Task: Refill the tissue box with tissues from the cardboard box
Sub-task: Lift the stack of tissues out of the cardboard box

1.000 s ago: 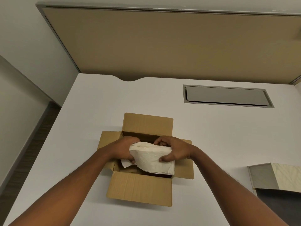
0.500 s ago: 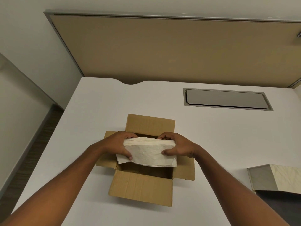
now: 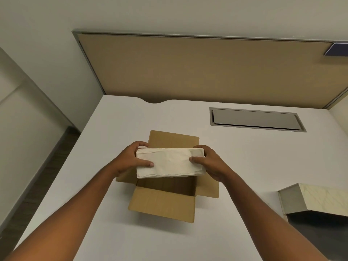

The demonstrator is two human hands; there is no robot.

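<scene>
A brown cardboard box (image 3: 162,202) sits open on the white desk, its four flaps spread out. Above its opening I hold a flat stack of cream tissues (image 3: 170,162) level. My left hand (image 3: 131,159) grips the stack's left end and my right hand (image 3: 209,162) grips its right end, thumbs on top. What shows of the box's inside below the stack is dark. The tissue box (image 3: 318,198), marbled cream with a grey end, lies at the right edge, partly cut off.
The white desk (image 3: 113,138) has a grey recessed cable hatch (image 3: 254,119) at the back right. A tan partition panel (image 3: 188,68) stands behind the desk. The desk's left edge drops to the floor. A dark surface lies below the tissue box.
Both hands have lifted the tissue stack up out of the cardboard box and flattened it level above the opening. The view has tilted upward a little.
</scene>
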